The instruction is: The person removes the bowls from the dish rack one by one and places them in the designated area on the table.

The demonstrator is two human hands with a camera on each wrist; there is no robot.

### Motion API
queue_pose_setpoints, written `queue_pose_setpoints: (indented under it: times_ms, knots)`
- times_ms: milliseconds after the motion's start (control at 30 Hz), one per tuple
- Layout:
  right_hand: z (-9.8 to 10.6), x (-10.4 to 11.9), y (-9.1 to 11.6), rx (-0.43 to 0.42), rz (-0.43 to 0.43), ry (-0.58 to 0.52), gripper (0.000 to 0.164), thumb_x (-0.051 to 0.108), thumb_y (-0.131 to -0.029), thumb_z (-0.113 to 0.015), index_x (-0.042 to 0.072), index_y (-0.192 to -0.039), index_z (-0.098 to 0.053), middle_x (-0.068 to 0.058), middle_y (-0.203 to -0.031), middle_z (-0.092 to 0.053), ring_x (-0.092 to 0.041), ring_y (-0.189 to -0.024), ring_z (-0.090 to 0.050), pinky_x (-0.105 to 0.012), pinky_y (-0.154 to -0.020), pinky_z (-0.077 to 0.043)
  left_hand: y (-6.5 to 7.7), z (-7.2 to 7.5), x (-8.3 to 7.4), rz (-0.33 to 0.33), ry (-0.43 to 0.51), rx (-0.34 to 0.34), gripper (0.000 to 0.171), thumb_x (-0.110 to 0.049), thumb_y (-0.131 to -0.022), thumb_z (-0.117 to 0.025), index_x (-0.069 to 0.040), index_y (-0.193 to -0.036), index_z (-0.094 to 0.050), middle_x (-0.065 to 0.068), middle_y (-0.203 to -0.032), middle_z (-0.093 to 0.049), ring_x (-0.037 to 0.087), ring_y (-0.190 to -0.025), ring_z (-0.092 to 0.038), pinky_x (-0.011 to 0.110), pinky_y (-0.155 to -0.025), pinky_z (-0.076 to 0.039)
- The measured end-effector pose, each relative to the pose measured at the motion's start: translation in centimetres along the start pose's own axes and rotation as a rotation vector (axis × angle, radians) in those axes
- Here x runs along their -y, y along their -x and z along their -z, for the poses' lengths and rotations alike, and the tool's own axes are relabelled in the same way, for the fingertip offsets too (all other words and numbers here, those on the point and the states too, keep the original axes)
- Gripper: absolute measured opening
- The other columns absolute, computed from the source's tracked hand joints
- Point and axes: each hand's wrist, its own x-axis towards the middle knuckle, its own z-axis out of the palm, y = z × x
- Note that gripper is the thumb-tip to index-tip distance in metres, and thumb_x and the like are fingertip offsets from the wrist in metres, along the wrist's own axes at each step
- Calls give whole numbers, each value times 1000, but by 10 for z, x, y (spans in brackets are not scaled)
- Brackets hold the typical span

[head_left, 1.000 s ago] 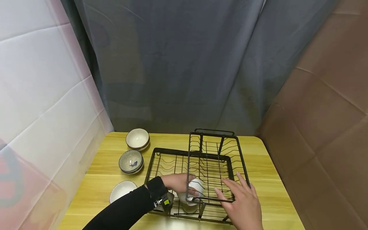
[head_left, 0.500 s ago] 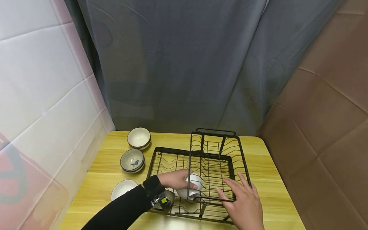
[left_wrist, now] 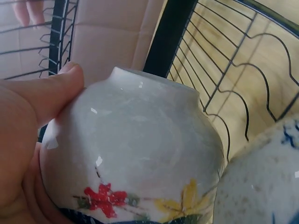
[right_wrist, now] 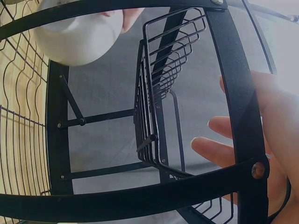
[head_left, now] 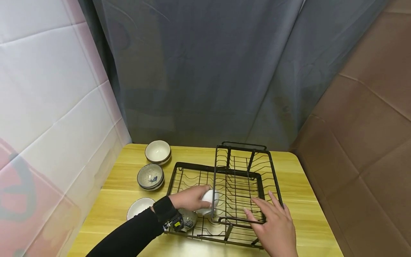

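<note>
Holding a white ceramic bowl (head_left: 208, 202) with a red and yellow leaf pattern, the left hand (head_left: 189, 198) curls its fingers and thumb around it over the lower tier of a black wire dish rack (head_left: 192, 175). The bowl is tipped on its side, just beside a speckled blue-patterned bowl (head_left: 187, 219) already lying in the rack. The right hand (head_left: 273, 223) rests with straight, spread fingers on the front of the rack's raised upper basket (head_left: 244, 178). Three more bowls (head_left: 151, 176) sit on the yellow wooden table (head_left: 305, 214), left of the rack.
</note>
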Motion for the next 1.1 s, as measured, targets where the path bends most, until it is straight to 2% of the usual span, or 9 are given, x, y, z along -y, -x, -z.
queue_pose_setpoints:
  times_ms: [233,433,600,833,967,1100]
  knots:
    - [0,-1,0,6,2,-4,45,54,-81,-69,22,-112,-70,-3,-112,-68,-32,-129,-43,-69,-96,-26,20,1,4,-33,-213,-79,29,-40,-88,-67,-18,-100,-53,-10,-81,-53,4,-67,-52,20,-55,-45]
    - [1,-1,-1,3,2,-5,44,53,-82,-69,22,-112,-70,-3,-112,-68,-33,-129,-43,-69,-97,-26,39,8,12,-21,-297,-152,29,-47,-88,-64,-22,-98,-52,-12,-79,-50,5,-65,-49,22,-53,-42]
    - [3,0,0,18,-5,-5,43,51,-82,-70,21,-113,-70,-4,-113,-68,-34,-130,-42,-69,-98,-25,62,10,24,-27,-360,-251,26,-45,-88,-64,-24,-89,-49,-12,-73,-46,6,-62,-46,23,-52,-39]
    - [3,0,-3,40,-3,11,45,51,-83,-69,20,-115,-69,-6,-114,-68,-35,-130,-41,-67,-99,-25,98,2,44,44,-382,-406,25,-38,-88,-68,-26,-82,-47,-13,-73,-45,8,-65,-45,27,-57,-39]
    - [2,-1,-3,54,-17,18,46,53,-84,-66,20,-116,-68,-7,-114,-67,-33,-131,-40,-66,-100,-24,114,-2,54,82,-436,-489,27,-34,-85,-72,-24,-78,-48,-13,-73,-45,9,-66,-46,29,-58,-39]
    - [2,-2,-3,73,-32,26,48,55,-85,-63,19,-117,-68,-8,-114,-68,-32,-132,-39,-67,-99,-24,129,-8,65,138,-468,-550,18,-28,-83,-75,-20,-88,-61,-10,-80,-58,13,-72,-56,34,-61,-46]
